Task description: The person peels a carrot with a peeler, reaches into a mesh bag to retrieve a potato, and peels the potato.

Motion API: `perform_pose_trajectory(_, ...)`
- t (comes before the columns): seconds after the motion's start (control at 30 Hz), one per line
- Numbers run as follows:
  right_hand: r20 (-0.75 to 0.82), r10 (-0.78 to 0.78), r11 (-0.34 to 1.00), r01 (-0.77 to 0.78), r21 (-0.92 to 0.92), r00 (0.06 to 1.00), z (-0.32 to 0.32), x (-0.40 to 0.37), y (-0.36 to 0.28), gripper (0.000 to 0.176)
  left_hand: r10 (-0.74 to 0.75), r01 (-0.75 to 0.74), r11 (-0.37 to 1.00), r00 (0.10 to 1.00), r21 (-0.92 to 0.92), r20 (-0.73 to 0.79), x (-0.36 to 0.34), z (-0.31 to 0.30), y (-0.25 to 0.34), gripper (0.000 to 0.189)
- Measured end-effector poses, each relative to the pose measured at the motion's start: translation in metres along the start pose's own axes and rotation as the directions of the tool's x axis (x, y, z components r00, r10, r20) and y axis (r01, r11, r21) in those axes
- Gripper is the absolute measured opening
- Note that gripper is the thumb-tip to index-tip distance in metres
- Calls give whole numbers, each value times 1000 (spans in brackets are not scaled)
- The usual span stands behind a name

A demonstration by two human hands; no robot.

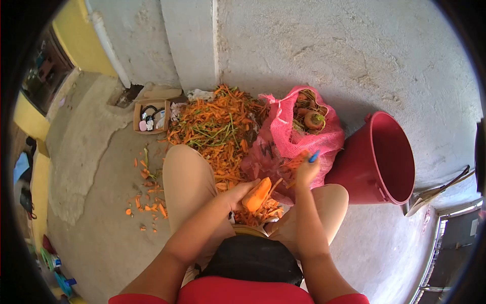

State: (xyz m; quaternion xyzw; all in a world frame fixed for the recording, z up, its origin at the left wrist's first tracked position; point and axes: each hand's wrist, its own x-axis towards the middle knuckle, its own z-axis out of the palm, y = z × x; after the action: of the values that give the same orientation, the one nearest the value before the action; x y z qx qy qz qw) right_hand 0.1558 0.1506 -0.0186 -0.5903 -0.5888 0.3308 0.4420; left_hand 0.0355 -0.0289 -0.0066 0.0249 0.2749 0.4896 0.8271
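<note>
Between my knees, my left hand [243,195] is wrapped round an orange carrot [257,196] whose peeled surface faces up. To its right, my right hand [307,171] is closed on a tool with a blue handle [314,156]; its working end is blurred. A thin strip of peel stands near the carrot. Beneath the hands lie more orange peelings [258,215]. Beyond my knees is a large heap of carrot peelings and green stems [217,131]. A pink mesh sack [286,131] stands open beside it, with unpeeled carrots [314,119] inside.
A tilted dark red bucket [354,162] leans near the wall on the right, with a metal-bladed tool [422,200] beyond it. A small cardboard box [152,116] holding odds and ends sits left of the heap. Loose scraps [152,206] dot the floor by my left knee.
</note>
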Motion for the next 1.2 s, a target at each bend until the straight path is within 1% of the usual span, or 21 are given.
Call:
perform_pose_trajectory(0.1, -47, -46, 982, 54, 179, 998, -3, 15, 10, 20, 40, -39, 998, 998, -40, 40, 6, -11, 3, 38)
perform_pose_trajectory(0.13, 12, -99, 963, 93, 254, 995, -6, 3, -8, 16, 79, -93, 993, 983, -79, -164, 3, 3, 5, 39)
perform_pose_trajectory(0.23, 255, -144, 917, 33, 397, 956, 2, -45, -28, 14, 70, -79, 996, 973, -34, -218, 11, -3, 6, 40)
perform_pose_trajectory(0.27, 296, -196, 925, 75, 373, 935, 0, -64, -46, 12, 64, -105, 982, 967, -157, -248, 14, 5, 6, 39)
perform_pose_trajectory(0.3, 335, -245, 929, 121, 351, 910, -3, -77, -60, 9, 71, -101, 987, 970, -123, -231, 14, 2, 5, 38)
perform_pose_trajectory(0.4, 405, -139, 983, 77, 166, 904, 3, -87, -57, 10, 62, -70, 997, 979, -36, -197, 11, -2, 5, 38)
perform_pose_trajectory(0.5, 393, -94, 993, 60, 98, 915, 7, -77, -49, 11, 55, -52, 998, 982, 19, -180, 6, 1, 13, 39)
perform_pose_trajectory(0.57, 156, -282, 956, 264, 130, 947, 22, -55, -23, 17, 104, -98, 994, 986, 51, -127, 12, -6, 13, 41)
perform_pose_trajectory(0.63, 27, 32, 999, -33, 33, 999, 16, -11, -5, 20, 53, -34, 991, 987, 130, -152, 2, 0, 7, 42)
perform_pose_trajectory(0.67, 3, 49, 996, -49, 74, 999, 12, 2, 2, 20, 26, 3, 985, 986, 171, -167, -3, 2, 5, 43)
perform_pose_trajectory(0.73, -53, 80, 986, -71, 149, 995, 3, 18, 4, 20, 74, -64, 996, 983, 64, -170, 2, -4, 6, 43)
perform_pose_trajectory(0.77, -33, 30, 989, -24, 147, 999, 2, 18, 7, 19, 97, -97, 995, 981, 6, -167, 7, -6, 5, 44)
perform_pose_trajectory(0.83, 15, -73, 986, 70, 152, 997, 4, -1, -10, 18, 112, -111, 994, 973, 16, -202, 8, -3, 9, 41)
perform_pose_trajectory(0.87, 85, -70, 959, 44, 280, 994, 5, -14, -19, 14, 113, -114, 993, 969, 8, -219, 6, 0, 9, 40)
perform_pose_trajectory(0.93, 208, -88, 937, 10, 350, 974, 2, -43, -41, 12, 105, -96, 994, 965, 48, -239, 5, 0, 8, 37)
perform_pose_trajectory(0.97, 262, -99, 924, -9, 383, 960, 1, -56, -50, 11, 114, -116, 993, 955, 9, -275, 6, 3, 8, 36)
perform_pose_trajectory(1.03, 295, -271, 935, 177, 307, 916, -1, -81, -59, 13, 130, -161, 985, 931, -62, -341, 8, 12, 9, 35)
perform_pose_trajectory(1.07, 274, -340, 925, 269, 268, 899, 0, -91, -61, 9, 126, -139, 990, 930, -14, -345, 8, 12, 10, 36)
perform_pose_trajectory(1.13, 235, -249, 961, 209, 184, 939, 5, -80, -51, 12, 120, -97, 992, 927, 80, -355, 6, 10, 10, 37)
perform_pose_trajectory(1.17, 213, -205, 974, 177, 141, 955, 7, -70, -42, 14, 113, -86, 992, 943, 98, -314, 7, 5, 9, 38)
perform_pose_trajectory(1.2, 78, -222, 975, 219, 44, 972, 9, -51, -34, 19, 105, -76, 990, 956, 115, -273, 10, -4, 7, 39)
